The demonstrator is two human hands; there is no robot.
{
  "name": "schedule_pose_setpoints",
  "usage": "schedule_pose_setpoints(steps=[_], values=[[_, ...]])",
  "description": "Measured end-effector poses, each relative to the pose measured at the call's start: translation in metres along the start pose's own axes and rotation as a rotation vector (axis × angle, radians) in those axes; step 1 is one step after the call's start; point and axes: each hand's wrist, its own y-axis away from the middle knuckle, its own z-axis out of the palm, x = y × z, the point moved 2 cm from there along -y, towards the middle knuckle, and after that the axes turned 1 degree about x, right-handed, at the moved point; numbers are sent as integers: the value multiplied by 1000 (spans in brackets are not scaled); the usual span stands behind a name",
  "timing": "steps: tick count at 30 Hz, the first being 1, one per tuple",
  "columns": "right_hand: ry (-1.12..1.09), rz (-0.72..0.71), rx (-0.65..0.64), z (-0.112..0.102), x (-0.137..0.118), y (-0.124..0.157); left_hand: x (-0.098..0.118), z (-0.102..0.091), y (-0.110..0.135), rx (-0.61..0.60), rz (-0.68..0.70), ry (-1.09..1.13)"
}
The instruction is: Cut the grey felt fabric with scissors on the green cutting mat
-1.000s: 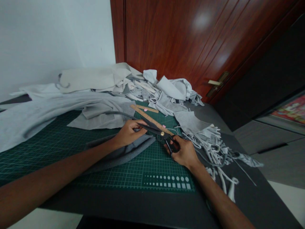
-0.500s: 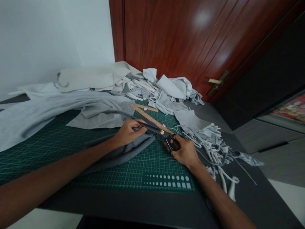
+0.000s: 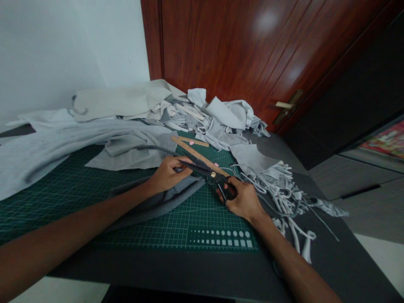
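Observation:
My right hand (image 3: 242, 198) is closed around the handles of black fabric scissors (image 3: 213, 174) with a gold pivot screw. Their blades point left over the cutting mat, looking nearly closed. At the blade tips my left hand (image 3: 168, 173) pinches a thin dark grey fabric strip (image 3: 151, 147), whose free end trails left over pale cloth. The exact contact between strip and blades is too small to make out. Below my left hand lies a folded dark grey fabric piece (image 3: 170, 204), partly covered by my forearm. A wooden ruler (image 3: 195, 155) rests just behind the blades.
A green cutting mat (image 3: 214, 223) covers much of the dark table (image 3: 164, 267). Grey cloth (image 3: 75, 136) spreads along the left, and a fabric pile (image 3: 217, 122) backs against the wooden door. Tangled fabric scraps (image 3: 284, 195) lie beside my right hand. Small pink pieces sit near the ruler.
Both hands and the scissors keep almost the same pose. The whole view has shifted slightly, with things appearing a little further left.

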Motion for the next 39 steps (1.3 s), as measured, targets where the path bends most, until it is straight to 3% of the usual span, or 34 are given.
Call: schedule_pose_setpoints(steps=[9,23,39], values=[[30,-9,20,-2,3,0,-6,-1,0,4,-19,-63],[36,-7,2,-5,0,-2,-5,-1,-3,28,114,-128],[25,5,-36,-5,-3,-1,-5,0,-3,8,107,-88]])
